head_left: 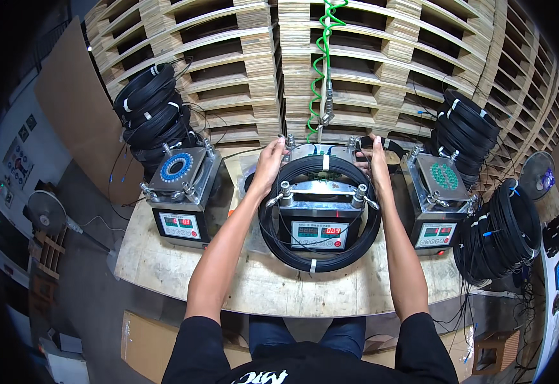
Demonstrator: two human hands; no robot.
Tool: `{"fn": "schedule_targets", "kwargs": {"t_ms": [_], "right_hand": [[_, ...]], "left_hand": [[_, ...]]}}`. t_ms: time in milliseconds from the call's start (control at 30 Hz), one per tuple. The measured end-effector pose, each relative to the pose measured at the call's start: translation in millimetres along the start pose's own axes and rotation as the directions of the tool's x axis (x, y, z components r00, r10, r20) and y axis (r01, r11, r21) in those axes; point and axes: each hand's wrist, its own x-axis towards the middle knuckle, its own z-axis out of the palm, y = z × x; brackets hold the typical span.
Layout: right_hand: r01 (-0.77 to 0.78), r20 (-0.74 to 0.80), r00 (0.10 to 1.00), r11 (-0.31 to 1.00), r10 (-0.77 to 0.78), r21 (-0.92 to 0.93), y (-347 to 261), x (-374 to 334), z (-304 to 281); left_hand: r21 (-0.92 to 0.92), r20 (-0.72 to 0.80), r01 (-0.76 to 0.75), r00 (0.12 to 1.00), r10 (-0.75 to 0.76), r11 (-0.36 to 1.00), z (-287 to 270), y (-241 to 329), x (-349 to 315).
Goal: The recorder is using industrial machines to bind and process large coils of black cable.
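A thick coil of black cable (318, 265), bound with white ties, is in front of me, around the front of the middle testing machine (353, 224). My left hand (268, 168) grips the coil's upper left side, its fingers partly hidden. Opposite it, my right hand (378, 168) has the upper right side, thumb pointing up and fingertips showing beyond the cable. Metal posts with knobs (359, 195) and a lit red display (332, 231) on the machine show through the ring.
Similar machines stand left (180, 185) and right (438, 192) on the wooden table (260, 288). Black cable coils are piled at the left (154, 118) and right (468, 134), with more at the right edge (503, 230). A green spiral hose (321, 61) hangs before stacked pallets (228, 70).
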Motion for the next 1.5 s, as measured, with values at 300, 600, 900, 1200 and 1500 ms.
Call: {"fn": "schedule_targets", "kwargs": {"t_ms": [300, 600, 900, 1200, 1500], "right_hand": [[-0.059, 0.100, 0.993, 0.998, 0.061, -0.025, -2.8, 2.8, -0.3], [-0.007, 0.020, 1.000, 1.000, 0.007, 0.002, -7.4, -4.0, 4.0], [-0.043, 0.024, 0.999, 0.996, 0.044, -0.072, -4.9, -2.1, 0.2], [-0.053, 0.110, 0.992, 0.996, 0.060, -0.067, -7.1, -1.6, 2.1], [0.008, 0.072, 0.997, 0.996, -0.001, -0.090, -1.0, 0.9, 1.1]], "left_hand": [[0.146, -0.091, 0.030, 0.996, -0.017, 0.989, -2.3, 2.6, -3.0], [-0.024, -0.077, 0.027, 0.997, -0.028, 0.999, 2.4, 10.6, -5.8], [0.083, -0.040, 0.000, 0.999, 0.003, 0.997, 2.6, 14.6, -9.1], [-0.026, -0.051, -0.006, 0.999, 0.005, 1.000, 0.7, 9.8, -7.1], [-0.043, -0.021, 0.055, 0.998, -0.056, 0.998, -2.2, 5.6, -1.3]]}}
